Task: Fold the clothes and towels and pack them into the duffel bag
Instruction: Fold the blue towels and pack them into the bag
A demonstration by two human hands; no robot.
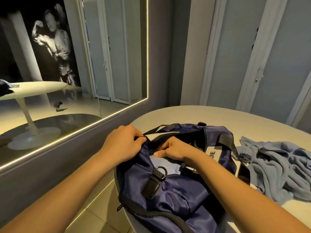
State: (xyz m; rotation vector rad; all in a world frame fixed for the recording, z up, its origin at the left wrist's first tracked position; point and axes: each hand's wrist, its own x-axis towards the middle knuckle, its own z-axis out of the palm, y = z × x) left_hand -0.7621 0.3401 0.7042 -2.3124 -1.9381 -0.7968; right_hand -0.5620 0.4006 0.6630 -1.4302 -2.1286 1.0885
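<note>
A shiny navy, black-trimmed duffel bag [175, 195] is lying open on a white table [193, 115], left hand [122, 145] gripping its rim at 10 o'clock, right hand [175, 148] curling inside, hold unclear; crumpled blue garment [277, 167] at 3 o'clock.

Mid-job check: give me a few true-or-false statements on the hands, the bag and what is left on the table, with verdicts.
1. The left hand and the right hand both hold the duffel bag at its mouth. True.
2. The bag is zipped shut. False: its mouth is open, and light blue fabric shows inside.
3. A blue-grey garment lies on the table, to the right of the bag. True.
4. That garment is neatly folded. False: it lies crumpled, not yet folded.
</note>
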